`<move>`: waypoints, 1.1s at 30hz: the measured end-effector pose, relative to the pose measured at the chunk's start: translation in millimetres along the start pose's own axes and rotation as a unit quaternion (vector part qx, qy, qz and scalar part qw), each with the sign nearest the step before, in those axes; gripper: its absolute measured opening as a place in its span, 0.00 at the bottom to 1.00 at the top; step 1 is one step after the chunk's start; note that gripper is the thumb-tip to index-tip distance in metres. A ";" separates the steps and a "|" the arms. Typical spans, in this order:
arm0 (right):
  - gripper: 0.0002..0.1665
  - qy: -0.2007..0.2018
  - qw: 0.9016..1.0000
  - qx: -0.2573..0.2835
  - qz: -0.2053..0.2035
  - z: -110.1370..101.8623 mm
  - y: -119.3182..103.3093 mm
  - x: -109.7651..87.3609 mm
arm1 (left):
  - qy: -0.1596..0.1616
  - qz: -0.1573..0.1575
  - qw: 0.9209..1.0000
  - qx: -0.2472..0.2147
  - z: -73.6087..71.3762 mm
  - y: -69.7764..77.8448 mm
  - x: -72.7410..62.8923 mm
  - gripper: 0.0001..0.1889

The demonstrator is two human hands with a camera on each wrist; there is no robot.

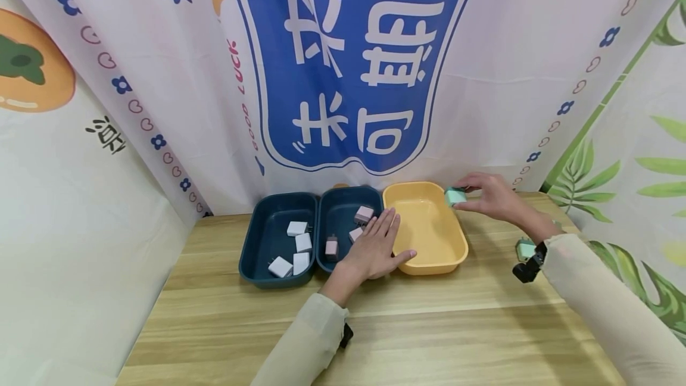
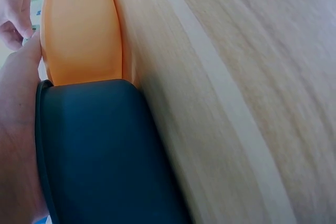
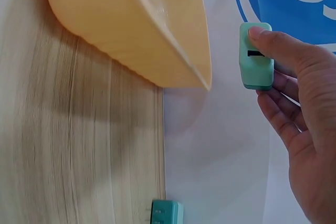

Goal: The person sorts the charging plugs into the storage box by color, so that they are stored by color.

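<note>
My right hand (image 1: 490, 196) pinches a mint-green charger plug (image 1: 455, 196) above the right rim of the yellow tray (image 1: 462, 243). In the right wrist view, the thumb lies across the face of this charger (image 3: 256, 74), which has a dark slot. My left hand (image 1: 372, 250) lies with straight fingers over the edge where the middle dark blue tray (image 1: 343, 194) meets the yellow one, its thumb out over the yellow tray's front rim. Several pink chargers (image 1: 331, 246) lie in the middle tray, partly hidden by that hand. The yellow tray has a bare bottom.
A left dark blue tray (image 1: 249, 249) holds several white chargers (image 1: 280, 267). Another green charger (image 1: 525, 249) sits on the wooden table (image 1: 429, 326) by the right sleeve. A printed cloth (image 1: 498, 76) hangs right behind the trays.
</note>
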State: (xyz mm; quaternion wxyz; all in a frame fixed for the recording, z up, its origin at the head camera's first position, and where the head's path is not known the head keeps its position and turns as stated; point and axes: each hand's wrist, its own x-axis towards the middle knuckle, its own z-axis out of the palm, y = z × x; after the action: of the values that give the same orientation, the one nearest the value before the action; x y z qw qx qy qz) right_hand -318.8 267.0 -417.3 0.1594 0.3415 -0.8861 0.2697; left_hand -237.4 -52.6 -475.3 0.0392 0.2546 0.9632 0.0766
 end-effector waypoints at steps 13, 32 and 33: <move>0.27 -0.011 0.999 0.046 0.002 16.4 -3.6 13.9 | -0.006 -0.005 1.000 0.003 -0.5 0.1 0.5 0.51; 0.28 -0.071 0.991 0.097 0.055 37.7 -7.2 28.3 | -0.008 -0.005 1.000 -0.005 1.7 0.0 1.2 0.51; 0.28 -0.074 0.991 0.097 0.060 39.1 -6.7 28.4 | -0.007 -0.004 1.000 -0.004 2.5 -0.2 1.7 0.51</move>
State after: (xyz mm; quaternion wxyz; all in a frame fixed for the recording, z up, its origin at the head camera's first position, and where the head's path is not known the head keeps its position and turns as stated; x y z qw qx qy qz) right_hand -338.4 225.2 -433.0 0.0433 0.3206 -0.8841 0.3371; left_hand -238.7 -51.6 -477.8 0.0473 0.2507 0.9637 0.0786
